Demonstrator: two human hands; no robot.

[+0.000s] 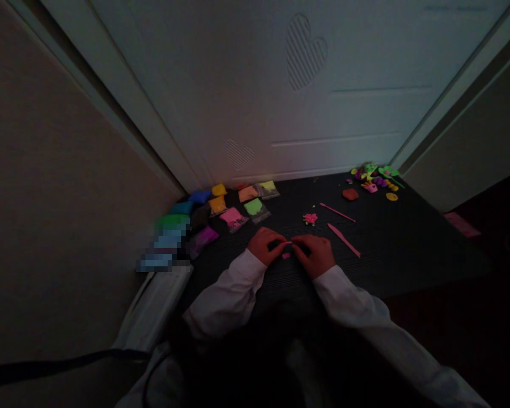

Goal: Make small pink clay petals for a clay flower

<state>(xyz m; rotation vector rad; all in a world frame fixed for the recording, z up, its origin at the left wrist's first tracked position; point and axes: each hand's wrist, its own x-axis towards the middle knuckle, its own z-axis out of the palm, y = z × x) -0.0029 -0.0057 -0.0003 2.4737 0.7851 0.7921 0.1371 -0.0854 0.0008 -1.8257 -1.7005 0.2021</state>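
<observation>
My left hand (266, 245) and my right hand (315, 254) meet over the dark table, fingertips pinched. Between them is a small pink strip of modelling clay (288, 243), with one end at each hand. Just below it, a small pink piece of clay (286, 255) rests on the table. Beyond my right hand sits a small pink clay flower with green bits (310, 219). To the right lie a thin pink modelling stick (338, 212) and a wider pink modelling knife (344, 240).
Bags of coloured clay, such as a pink one (233, 219) and a green one (255, 208), cluster at the back left. Several small colourful clay figures (372, 177) and a red lump (350, 194) sit back right. A white panelled door (246, 73) rises behind the table.
</observation>
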